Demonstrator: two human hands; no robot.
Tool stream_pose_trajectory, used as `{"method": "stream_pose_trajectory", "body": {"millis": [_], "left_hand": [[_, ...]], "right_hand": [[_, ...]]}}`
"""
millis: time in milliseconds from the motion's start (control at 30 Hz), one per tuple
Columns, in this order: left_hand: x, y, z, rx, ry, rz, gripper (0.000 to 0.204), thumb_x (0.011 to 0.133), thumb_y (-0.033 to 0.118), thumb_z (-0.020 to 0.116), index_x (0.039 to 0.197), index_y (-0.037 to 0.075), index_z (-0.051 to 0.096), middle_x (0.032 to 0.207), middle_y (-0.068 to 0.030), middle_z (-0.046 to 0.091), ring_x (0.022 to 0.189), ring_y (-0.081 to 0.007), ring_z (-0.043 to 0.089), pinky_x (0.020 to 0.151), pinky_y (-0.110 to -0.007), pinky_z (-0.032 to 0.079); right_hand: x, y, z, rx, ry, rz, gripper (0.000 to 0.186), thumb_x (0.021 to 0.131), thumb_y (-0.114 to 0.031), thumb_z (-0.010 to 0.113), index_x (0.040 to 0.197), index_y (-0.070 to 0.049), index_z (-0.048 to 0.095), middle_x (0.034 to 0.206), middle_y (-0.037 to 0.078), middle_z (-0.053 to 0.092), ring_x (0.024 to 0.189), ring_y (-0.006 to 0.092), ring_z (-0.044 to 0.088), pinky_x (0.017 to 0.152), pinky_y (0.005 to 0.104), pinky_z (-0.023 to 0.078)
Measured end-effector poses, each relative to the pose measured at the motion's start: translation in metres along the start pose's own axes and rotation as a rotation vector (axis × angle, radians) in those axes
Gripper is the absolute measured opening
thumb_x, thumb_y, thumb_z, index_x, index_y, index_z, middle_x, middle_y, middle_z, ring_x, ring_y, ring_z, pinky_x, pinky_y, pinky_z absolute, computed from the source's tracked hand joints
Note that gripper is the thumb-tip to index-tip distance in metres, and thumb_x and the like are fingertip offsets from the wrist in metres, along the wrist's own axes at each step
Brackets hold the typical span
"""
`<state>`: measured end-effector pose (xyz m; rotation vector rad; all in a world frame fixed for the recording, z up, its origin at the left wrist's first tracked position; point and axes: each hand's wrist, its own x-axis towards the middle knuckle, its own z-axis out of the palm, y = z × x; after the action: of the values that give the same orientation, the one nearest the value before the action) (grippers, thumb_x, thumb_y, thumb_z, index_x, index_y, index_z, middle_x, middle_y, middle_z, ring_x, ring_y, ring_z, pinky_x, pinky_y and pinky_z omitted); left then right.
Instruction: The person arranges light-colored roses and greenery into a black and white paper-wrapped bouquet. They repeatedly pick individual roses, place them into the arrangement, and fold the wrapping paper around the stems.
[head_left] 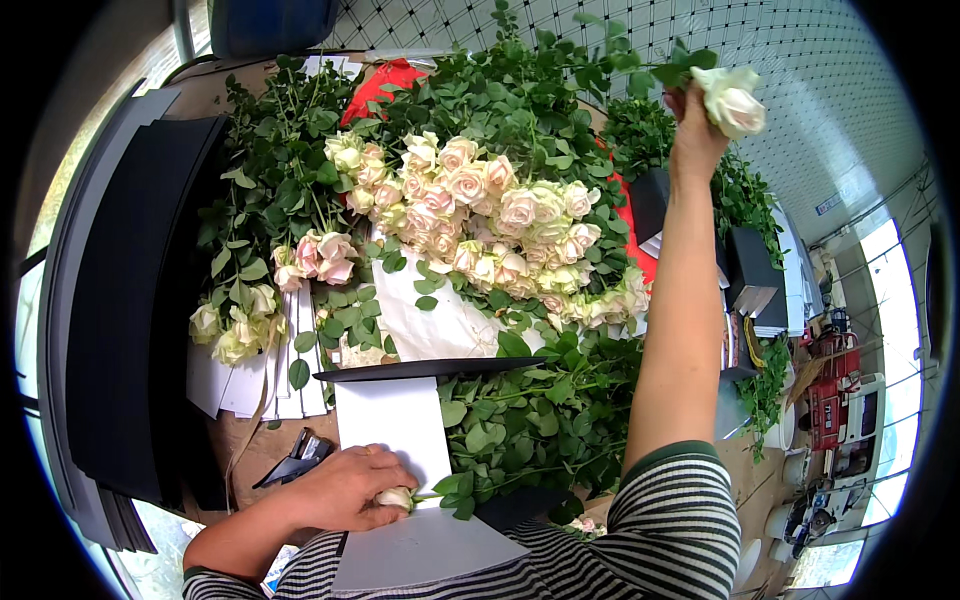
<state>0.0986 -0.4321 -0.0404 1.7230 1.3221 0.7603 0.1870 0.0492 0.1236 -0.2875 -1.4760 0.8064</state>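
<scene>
At about seven o'clock in the view the left hand (345, 490) lies curled, fingers closed over the bud of a pale rose (396, 497) that rests on a sheet of white wrapping paper (392, 420). This rose's long axis runs level, bud at nine o'clock under the hand, stem and leaves trailing toward three o'clock into the loose green foliage (530, 410). Just beyond the hand, at eleven o'clock from it, a black stapler-like tool (297, 458) sits on the brown table (262, 445).

At the centre, toward twelve o'clock from the left hand, a large heap of cream and pink roses (480, 220) lies across white paper, well apart from both hands.

At one o'clock in the view the right hand (693, 125) is raised high on an outstretched arm, fingers gripped round the stem just below a second white rose head (733, 100). That bloom points up and to the right, away from the heap; most of its stem is hidden by the hand.
</scene>
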Motion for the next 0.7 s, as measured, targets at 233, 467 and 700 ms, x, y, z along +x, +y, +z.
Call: {"method": "stream_pose_trajectory", "body": {"millis": [233,467,700], "left_hand": [[0.009,0.002,-0.001,-0.074,0.037,-0.156,0.038,0.078,0.024,0.073,0.104,0.005,0.053,0.096,-0.0125,0.060,0.090,-0.0316,0.058,0.078,-0.039,0.048],[0.009,-0.029,0.018,-0.646,0.573,-0.207,0.028,0.091,0.016,0.066,0.105,0.001,0.047,0.093,-0.0043,0.054,0.088,-0.0094,0.053,0.077,-0.025,0.046],[0.001,-0.025,0.014,-0.845,0.547,-0.215,0.019,0.097,0.020,0.057,0.109,0.007,0.051,0.109,-0.0021,0.053,0.097,-0.0089,0.051,0.085,-0.025,0.044]], "right_hand": [[0.059,-0.112,-0.092,-0.800,0.115,-0.816,0.029,0.095,-0.014,0.061,0.119,0.001,0.060,0.113,0.011,0.066,0.102,0.0178,0.063,0.090,0.0298,0.048],[-0.134,-0.258,-0.050,-0.764,-0.713,-0.349,0.024,0.087,-0.005,0.058,0.106,0.006,0.067,0.096,0.013,0.072,0.080,0.0197,0.069,0.073,0.0258,0.054],[-0.286,-0.185,0.000,-0.059,-1.731,0.756,0.025,0.086,-0.007,0.062,0.109,0.001,0.065,0.081,0.012,0.067,0.065,0.0225,0.063,0.062,0.0311,0.049]]}}
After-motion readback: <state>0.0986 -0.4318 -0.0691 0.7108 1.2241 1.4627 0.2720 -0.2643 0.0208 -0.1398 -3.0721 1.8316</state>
